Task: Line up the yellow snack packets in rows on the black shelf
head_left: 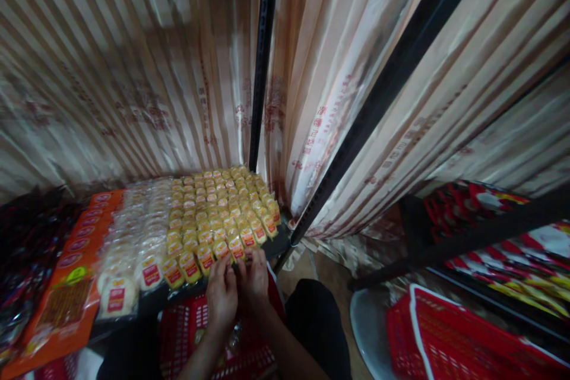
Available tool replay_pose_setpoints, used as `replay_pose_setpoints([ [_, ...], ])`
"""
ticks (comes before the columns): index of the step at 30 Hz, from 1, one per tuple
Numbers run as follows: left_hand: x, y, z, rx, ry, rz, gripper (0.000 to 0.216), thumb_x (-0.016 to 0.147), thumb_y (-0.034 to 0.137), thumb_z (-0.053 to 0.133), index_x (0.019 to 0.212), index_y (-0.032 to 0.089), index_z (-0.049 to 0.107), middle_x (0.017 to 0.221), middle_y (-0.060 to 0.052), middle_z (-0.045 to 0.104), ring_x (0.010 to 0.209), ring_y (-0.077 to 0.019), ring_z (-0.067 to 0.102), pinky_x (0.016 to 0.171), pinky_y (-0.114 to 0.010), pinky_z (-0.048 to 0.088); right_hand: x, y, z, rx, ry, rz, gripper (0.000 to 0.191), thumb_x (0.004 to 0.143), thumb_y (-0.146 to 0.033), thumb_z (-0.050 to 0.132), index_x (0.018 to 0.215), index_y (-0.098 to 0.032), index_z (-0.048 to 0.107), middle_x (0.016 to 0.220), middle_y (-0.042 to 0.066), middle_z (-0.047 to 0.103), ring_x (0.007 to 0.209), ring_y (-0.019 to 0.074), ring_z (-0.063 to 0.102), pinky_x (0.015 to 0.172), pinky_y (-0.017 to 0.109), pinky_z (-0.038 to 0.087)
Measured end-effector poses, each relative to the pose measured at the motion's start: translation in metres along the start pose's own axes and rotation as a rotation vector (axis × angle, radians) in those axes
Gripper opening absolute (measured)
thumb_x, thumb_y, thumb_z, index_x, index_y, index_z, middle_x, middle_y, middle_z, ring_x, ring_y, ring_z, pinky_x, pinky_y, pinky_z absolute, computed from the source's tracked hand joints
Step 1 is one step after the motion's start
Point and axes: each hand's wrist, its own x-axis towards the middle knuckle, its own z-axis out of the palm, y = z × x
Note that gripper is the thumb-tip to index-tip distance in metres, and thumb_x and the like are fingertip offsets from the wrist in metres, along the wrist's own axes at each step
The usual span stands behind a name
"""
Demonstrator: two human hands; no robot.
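Yellow snack packets stand in tight rows at the shelf's front edge, labels outward for easy reading. The left hand and right hand pinch one front-row packet together, above a red basket that keeps stock within reach

head camera looks steeply down, close over a shelf.

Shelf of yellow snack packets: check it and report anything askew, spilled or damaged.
Nothing stands out. The yellow snack packets sit in even rows on the shelf, none toppled or spilled. Both hands, left hand and right hand, meet at the front row, above a red basket.
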Motion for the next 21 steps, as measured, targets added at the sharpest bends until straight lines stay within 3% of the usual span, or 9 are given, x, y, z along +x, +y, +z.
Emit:
replay_pose_setpoints([
  [6,0.004,-0.006,-0.001,0.104,-0.069,0.111,0.039,0.083,0.030,0.033,0.105,0.015,0.061,0.102,-0.011,0.064,0.097,-0.0213,0.059,0.089,-0.041,0.048,-0.003,0.003,0.002,-0.004,0.016,-0.036,0.010,0.085,-0.027,0.045,0.088,-0.021,0.052,0.085,0.004,0.054,0.081,0.0179,0.053,0.074,0.032,0.048],
  [14,0.005,-0.008,-0.004,0.212,-0.065,0.232,0.038,0.085,0.025,0.031,0.105,0.016,0.062,0.101,-0.010,0.065,0.095,-0.0188,0.060,0.088,-0.036,0.049,-0.008,0.003,-0.005,-0.082,0.044,-0.090,0.014,0.086,-0.032,0.049,0.091,-0.021,0.057,0.099,0.007,0.055,0.095,0.0198,0.052,0.084,0.037,0.046],
  [17,0.003,-0.010,-0.004,0.271,-0.049,0.273,0.036,0.086,0.026,0.033,0.106,0.018,0.062,0.101,-0.009,0.066,0.095,-0.0180,0.061,0.087,-0.033,0.049,-0.008,0.006,-0.006,-0.159,0.081,-0.144,0.028,0.085,-0.037,0.050,0.108,-0.020,0.055,0.116,0.012,0.053,0.111,0.0245,0.047,0.092,0.044,0.042],
  [21,0.005,-0.014,-0.004,0.381,-0.006,0.287,0.035,0.086,0.028,0.036,0.107,0.020,0.062,0.102,-0.008,0.066,0.095,-0.0192,0.061,0.085,-0.032,0.050,-0.004,0.009,-0.006,-0.234,0.020,-0.200,0.047,0.087,-0.039,0.047,0.130,-0.022,0.043,0.132,0.013,0.046,0.124,0.0267,0.037,0.097,0.048,0.038],
])
